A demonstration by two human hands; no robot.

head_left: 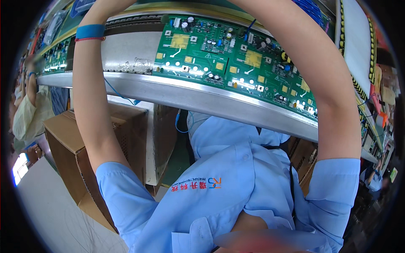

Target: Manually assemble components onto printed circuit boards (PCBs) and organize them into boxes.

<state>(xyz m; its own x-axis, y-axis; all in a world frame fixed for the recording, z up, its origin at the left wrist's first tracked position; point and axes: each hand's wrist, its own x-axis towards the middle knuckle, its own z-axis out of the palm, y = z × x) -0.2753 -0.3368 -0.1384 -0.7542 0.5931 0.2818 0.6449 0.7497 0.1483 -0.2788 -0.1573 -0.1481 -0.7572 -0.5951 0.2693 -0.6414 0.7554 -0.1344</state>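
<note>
Fingers, both hands: beyond the upper edge of view; how far open they are, and what they have hold of, cannot be told.
Left hand (pixel 110 6): only the part next to the wrist shows, up and left of the boards.
Right hand: out of view; right forearm (pixel 291 42) crosses in front of the row's right portion.
Metal rail (pixel 190 90): silver, long, running across the view along the boards' near edge.
Work shirt (pixel 211 156): light blue, short-sleeved, coloured lettering on chest.
Cardboard box (pixel 67 133): brown, below the rail, beside the left arm.
Circuit boards (pixel 202 59): green, set side by side just behind the rail, between the arms; bear gold squares.
Wristband (pixel 90 31): blue, around left wrist.
Red cord (pixel 90 40): thin, just beside the wristband.
Capacitors (pixel 184 26): small cylinders, near the leftmost board's far edge.
</note>
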